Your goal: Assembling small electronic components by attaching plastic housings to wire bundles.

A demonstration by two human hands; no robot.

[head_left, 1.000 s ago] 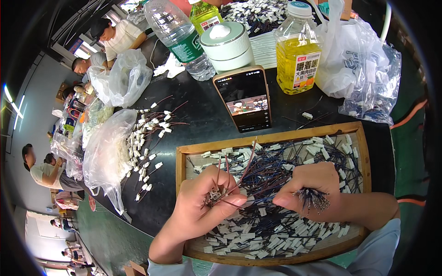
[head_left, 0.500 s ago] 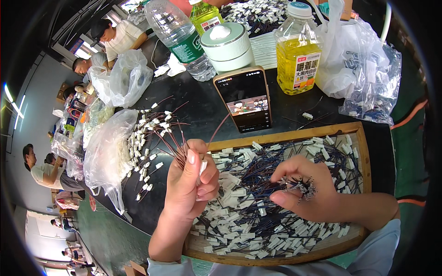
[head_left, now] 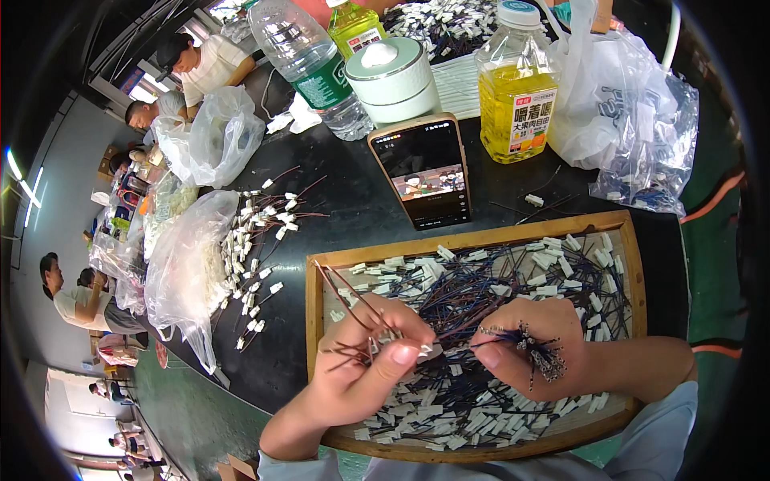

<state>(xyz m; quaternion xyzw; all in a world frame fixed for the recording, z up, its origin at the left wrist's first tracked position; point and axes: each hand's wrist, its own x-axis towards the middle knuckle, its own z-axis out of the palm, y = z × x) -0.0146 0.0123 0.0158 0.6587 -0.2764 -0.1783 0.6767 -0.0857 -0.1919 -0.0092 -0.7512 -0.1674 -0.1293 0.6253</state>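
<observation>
Over a wooden-framed tray (head_left: 314,313), my left hand (head_left: 349,385) is closed on brown wires (head_left: 353,293) that stick up and out past the fingers. A white connector (head_left: 429,351) sits at its thumb and fingertips. Close to its right, my right hand (head_left: 553,325) grips a bundle of dark wires (head_left: 541,357), whose small metal terminals fan out over the palm. Its thumb and forefinger meet at a thin wire between the two hands; what exactly they pinch is too small to tell. White connectors with dark wires (head_left: 481,413) fill the tray below.
A phone (head_left: 425,172) stands propped behind the tray, before a pale green lidded canister (head_left: 393,80). Bottles (head_left: 517,88) and plastic bags (head_left: 618,104) line the back. Brown-wired white connectors (head_left: 249,256) lie at left beside a clear bag (head_left: 188,264). Other people (head_left: 204,64) sit farther left.
My left hand has lowered and turned toward the right hand, its connector now near the right fingertips. The right hand's thumb and forefinger have come closer together around the wire bundle.
</observation>
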